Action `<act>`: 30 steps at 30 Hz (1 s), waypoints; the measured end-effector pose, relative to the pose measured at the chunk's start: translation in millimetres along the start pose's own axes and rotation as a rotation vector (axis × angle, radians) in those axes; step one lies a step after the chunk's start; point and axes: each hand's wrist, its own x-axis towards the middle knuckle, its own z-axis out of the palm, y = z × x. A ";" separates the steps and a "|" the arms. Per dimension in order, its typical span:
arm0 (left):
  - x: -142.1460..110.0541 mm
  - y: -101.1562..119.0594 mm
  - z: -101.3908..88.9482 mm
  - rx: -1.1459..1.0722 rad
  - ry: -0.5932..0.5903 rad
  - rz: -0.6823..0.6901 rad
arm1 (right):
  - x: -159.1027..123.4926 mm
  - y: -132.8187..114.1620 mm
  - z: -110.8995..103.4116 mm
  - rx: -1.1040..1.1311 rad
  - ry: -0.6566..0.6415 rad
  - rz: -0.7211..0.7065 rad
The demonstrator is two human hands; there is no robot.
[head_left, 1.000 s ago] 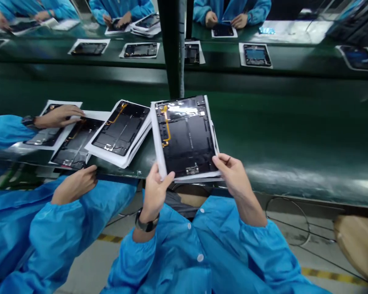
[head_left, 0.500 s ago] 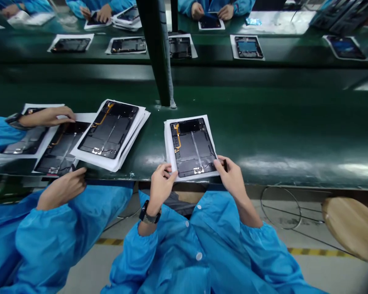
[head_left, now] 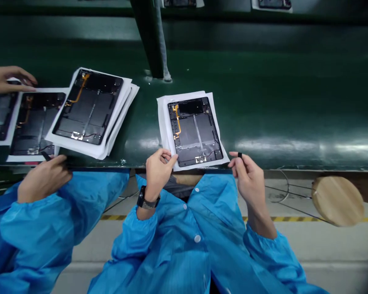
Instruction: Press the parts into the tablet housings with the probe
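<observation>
In front of me an opened tablet (head_left: 191, 139) lies on white paper sheets (head_left: 163, 122), its inside showing an orange flex cable and a pale strip. My left hand (head_left: 159, 165) is closed at the tablet's lower left corner, thumb on top. Apart from the tablet, to the right of its lower right corner, my right hand (head_left: 248, 173) has its fingers bent together around a small black piece (head_left: 239, 155). Most of that piece is hidden in the fingers, so its kind is unclear.
Left of me, another opened tablet (head_left: 89, 106) tops a paper-layered stack. A co-worker's hand (head_left: 46, 177) holds a dark tool beside a further tablet (head_left: 38, 124). A dark post (head_left: 149, 41) rises from the green bench (head_left: 278, 110). A round wooden stool (head_left: 338, 200) stands lower right.
My right hand has come off the tablet's lower right corner and moved right, with the black piece still in it. My left hand stays at its corner. The view has tilted down.
</observation>
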 end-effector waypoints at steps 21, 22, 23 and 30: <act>2.0 -3.3 -7.4 0.041 -0.086 0.025 | -35.0 -9.4 125.1 0.433 -0.404 0.433; 1.9 -3.2 -7.5 0.041 -0.085 0.022 | -34.8 -9.3 125.6 0.427 -0.400 0.431; 1.9 -3.1 -7.7 0.040 -0.086 0.020 | -34.6 -9.3 126.0 0.421 -0.397 0.429; 1.3 -1.6 -7.6 0.037 -0.088 0.036 | -35.5 -13.3 128.8 0.388 -0.378 0.416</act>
